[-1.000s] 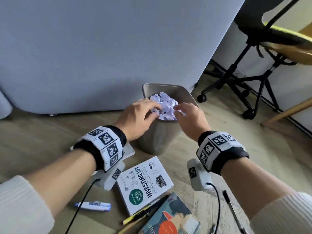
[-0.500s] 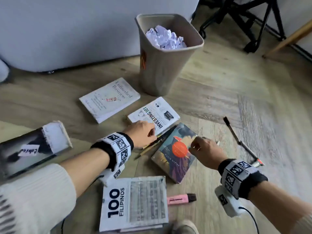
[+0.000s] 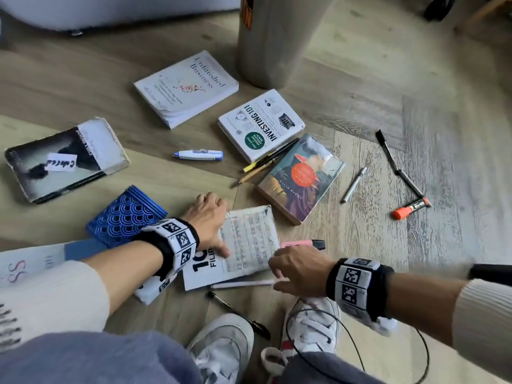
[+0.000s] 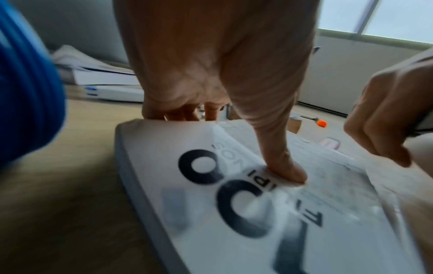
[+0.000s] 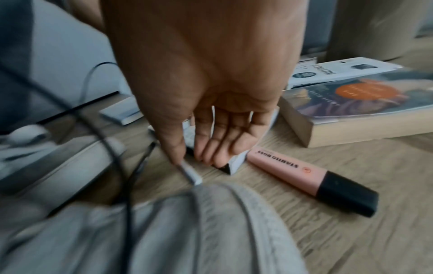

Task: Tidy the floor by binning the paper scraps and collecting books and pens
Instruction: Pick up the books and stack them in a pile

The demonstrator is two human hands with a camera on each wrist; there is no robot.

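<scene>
The white "100 Filipinos" book (image 3: 249, 245) lies flat on the floor in front of me. My left hand (image 3: 210, 217) grips its far left edge: in the left wrist view the thumb (image 4: 281, 166) presses on the cover (image 4: 211, 213) and the fingers curl over the edge. My right hand (image 3: 296, 270) reaches down to the book's near right corner (image 5: 236, 163), where its nearly straight fingers (image 5: 215, 148) touch the corner. A pink highlighter (image 5: 304, 172) lies just right of that corner. A pale pen (image 3: 241, 284) sticks out from under the book's near edge.
Round about lie "Unfinished Business" (image 3: 185, 87), "Investing 101" (image 3: 260, 126), a novel (image 3: 302, 178), a dark book (image 3: 63, 159), a blue ridged holder (image 3: 124, 214), and several pens and markers (image 3: 410, 207). The bin (image 3: 277, 42) stands behind. My shoes (image 3: 221, 345) and a black pen (image 3: 238, 314) are near.
Both hands left the paper in the bin and came down to the floor. The left hand moved from the pens by "Investing 101" onto the "100 Filipinos" book; the right reached its corner.
</scene>
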